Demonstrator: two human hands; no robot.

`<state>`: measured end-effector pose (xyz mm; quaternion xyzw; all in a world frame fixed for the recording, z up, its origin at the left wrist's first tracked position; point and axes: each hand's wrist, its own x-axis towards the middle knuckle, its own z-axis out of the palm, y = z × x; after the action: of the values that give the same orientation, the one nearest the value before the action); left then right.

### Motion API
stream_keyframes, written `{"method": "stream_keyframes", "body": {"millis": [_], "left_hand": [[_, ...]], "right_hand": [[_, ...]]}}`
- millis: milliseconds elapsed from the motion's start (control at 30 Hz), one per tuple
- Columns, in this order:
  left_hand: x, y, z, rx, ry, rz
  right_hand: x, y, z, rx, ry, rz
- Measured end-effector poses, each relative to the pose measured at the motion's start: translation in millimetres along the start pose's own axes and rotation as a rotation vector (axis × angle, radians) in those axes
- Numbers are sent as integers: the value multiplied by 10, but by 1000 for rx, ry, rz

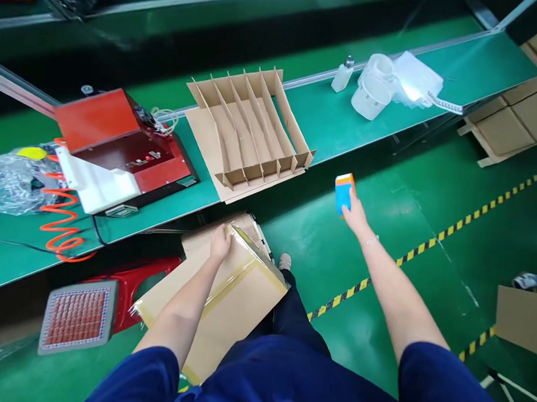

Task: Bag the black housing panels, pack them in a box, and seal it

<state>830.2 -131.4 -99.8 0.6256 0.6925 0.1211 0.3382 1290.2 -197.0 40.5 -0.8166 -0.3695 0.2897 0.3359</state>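
Note:
A taped cardboard box is tilted against my legs, below the bench edge. My left hand grips its upper edge, fingers partly hidden. Out to the right, over the green floor, my right hand is closed round a small blue and orange object with a white end. On the bench, a cardboard divider grid rests on a flat cardboard sheet.
The green bench crosses the view. On it are a red machine, a coiled orange hose, white rolls and a small bottle. A red stool stands lower left; cartons lie right.

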Motion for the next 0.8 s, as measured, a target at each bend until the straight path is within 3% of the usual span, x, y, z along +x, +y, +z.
{"method": "stream_keyframes", "body": {"millis": [100, 200, 267, 333, 400, 467, 533, 567, 633, 700, 800], "left_hand": [[-390, 19, 257, 20, 84, -59], [-704, 1, 579, 95, 123, -158], [-815, -25, 748, 150, 114, -227], [-856, -40, 849, 194, 97, -271], [-854, -32, 894, 226, 87, -294], [-837, -9, 911, 247, 80, -310], [-824, 6, 923, 268, 76, -324], [-822, 4, 930, 281, 76, -326], [-822, -21, 949, 311, 85, -319], [-817, -67, 970, 339, 97, -322], [-793, -142, 993, 370, 93, -355]], "right_hand": [[1153, -467, 126, 3, 42, -187], [2218, -541, 438, 35, 4, -257], [2647, -426, 615, 86, 18, -567], [2639, -293, 688, 102, 54, -762], [2120, -186, 722, 60, 147, -779], [1201, -78, 881, 86, 123, -677], [132, 66, 1264, 101, -70, -485], [-375, 144, 1525, 79, -226, -391], [-1205, 269, 2097, 65, -400, -355], [-1719, 305, 2612, 11, -620, -321], [-1953, 224, 3103, -97, -772, -195]]}}
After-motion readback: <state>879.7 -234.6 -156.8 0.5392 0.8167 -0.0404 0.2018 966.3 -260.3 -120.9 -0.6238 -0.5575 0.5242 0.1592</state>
